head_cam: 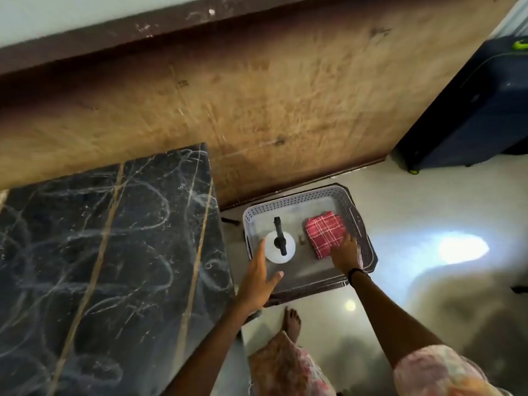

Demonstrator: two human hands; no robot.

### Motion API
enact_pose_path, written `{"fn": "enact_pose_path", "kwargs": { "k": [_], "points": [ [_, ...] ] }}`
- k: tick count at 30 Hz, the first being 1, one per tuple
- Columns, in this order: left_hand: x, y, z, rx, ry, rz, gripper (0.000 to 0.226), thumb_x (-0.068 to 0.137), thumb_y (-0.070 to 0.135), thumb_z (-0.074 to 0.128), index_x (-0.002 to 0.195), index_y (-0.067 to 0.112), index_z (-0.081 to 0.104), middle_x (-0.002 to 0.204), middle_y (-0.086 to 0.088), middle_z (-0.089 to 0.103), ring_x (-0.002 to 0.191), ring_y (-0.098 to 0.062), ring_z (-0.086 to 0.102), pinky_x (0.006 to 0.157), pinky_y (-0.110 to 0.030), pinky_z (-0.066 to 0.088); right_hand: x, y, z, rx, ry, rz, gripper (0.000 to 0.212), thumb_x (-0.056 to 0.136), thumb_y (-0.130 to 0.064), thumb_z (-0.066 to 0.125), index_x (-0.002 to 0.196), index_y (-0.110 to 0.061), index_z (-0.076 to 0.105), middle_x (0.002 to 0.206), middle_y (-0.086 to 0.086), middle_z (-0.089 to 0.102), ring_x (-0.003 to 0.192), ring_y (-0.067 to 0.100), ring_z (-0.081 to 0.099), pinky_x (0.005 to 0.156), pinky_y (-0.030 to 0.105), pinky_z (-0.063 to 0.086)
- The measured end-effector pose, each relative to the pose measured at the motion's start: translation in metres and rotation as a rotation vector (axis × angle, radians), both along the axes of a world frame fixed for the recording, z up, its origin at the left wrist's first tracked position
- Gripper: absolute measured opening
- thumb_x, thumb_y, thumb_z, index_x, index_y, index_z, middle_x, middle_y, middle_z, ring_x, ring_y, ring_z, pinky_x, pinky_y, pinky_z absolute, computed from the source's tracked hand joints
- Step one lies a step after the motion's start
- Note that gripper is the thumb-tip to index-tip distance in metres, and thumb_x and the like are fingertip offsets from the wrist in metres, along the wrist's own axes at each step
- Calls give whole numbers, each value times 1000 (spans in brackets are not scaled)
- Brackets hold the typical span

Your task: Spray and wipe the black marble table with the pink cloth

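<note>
The black marble table (100,252) with gold veins and white smears fills the left. To its right a grey perforated basket (303,195) sits on a low dark stand. In it stands a white spray bottle (278,250) with a black nozzle, seen from above, and a folded pink checked cloth (324,232). My left hand (261,278) reaches beside the bottle with fingers straight, thumb spread, touching or nearly touching its left side. My right hand (345,252) lies on the cloth's near right edge, fingers curled onto it.
A brown wooden panel (257,110) rises behind the table and basket. A dark blue suitcase (480,110) stands at the far right. The glossy pale floor (428,224) reflects light. My bare foot (291,321) is just below the basket stand.
</note>
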State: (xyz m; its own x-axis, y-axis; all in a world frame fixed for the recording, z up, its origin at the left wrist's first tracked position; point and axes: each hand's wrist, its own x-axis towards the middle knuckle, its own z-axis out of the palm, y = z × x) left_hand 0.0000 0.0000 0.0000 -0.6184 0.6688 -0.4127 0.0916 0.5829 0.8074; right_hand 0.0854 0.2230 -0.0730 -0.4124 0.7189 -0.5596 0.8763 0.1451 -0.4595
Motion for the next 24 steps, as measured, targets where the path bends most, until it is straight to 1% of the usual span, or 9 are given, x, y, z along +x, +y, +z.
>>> {"fn": "enact_pose_path", "kwargs": {
  "k": [4,7,11,13,15,17,20,22,24],
  "points": [
    [-13,21,-28,-99,29,106,93,83,11,68,149,14,3,158,-5,13,146,-24,16,112,-25,17,-15,18,-18,21,-35,-11,61,88,-10,58,141,0,30,141,24,38,131,40,36,107,55,35],
    [-17,36,-45,-114,-7,139,96,83,13,69,149,17,1,159,-6,14,146,-24,18,111,-24,16,-21,25,-36,12,-52,36,70,89,-20,63,144,0,23,144,25,34,133,43,34,108,56,33],
    [-25,49,-58,-60,-35,149,97,84,16,68,141,41,-6,158,-4,17,144,-25,24,116,-41,23,-24,25,-52,51,-94,26,84,87,-28,67,147,1,16,148,26,28,135,44,29,109,54,28],
    [-28,56,-61,-61,-44,169,98,82,12,69,136,51,-2,156,-7,24,141,-25,28,114,-45,26,-25,28,-57,109,-126,31,87,83,-30,72,146,1,20,145,26,32,133,45,32,106,55,31],
    [-30,60,-64,-63,-32,202,95,80,12,71,138,51,6,149,-9,36,136,-25,35,111,-45,30,-26,36,-62,104,-143,4,88,76,-31,79,141,0,27,139,25,40,128,44,38,105,57,34],
    [-33,62,-67,-48,-3,224,89,77,15,73,137,49,17,142,-8,44,128,-25,43,106,-45,37,-25,44,-69,44,-108,-7,81,72,-31,82,132,1,40,127,22,52,118,41,50,100,55,42],
    [-37,64,-68,-45,19,239,77,73,16,74,132,35,30,127,-7,55,113,-27,52,95,-48,48,-22,49,-74,33,-63,34,54,75,-37,76,114,-6,59,107,15,66,104,35,61,88,51,52],
    [-39,67,-66,-52,60,215,72,73,11,73,132,23,33,122,-6,58,108,-27,55,91,-41,48,-22,46,-71,76,-25,51,46,77,-37,74,111,-8,63,106,14,64,106,32,57,93,51,48],
    [-39,70,-62,-72,105,191,67,76,10,71,132,17,35,117,-3,61,102,-23,57,85,-31,43,-23,42,-60,-2,72,46,41,79,-31,75,111,-9,63,111,13,59,105,27,53,98,46,44]
  ]
}}
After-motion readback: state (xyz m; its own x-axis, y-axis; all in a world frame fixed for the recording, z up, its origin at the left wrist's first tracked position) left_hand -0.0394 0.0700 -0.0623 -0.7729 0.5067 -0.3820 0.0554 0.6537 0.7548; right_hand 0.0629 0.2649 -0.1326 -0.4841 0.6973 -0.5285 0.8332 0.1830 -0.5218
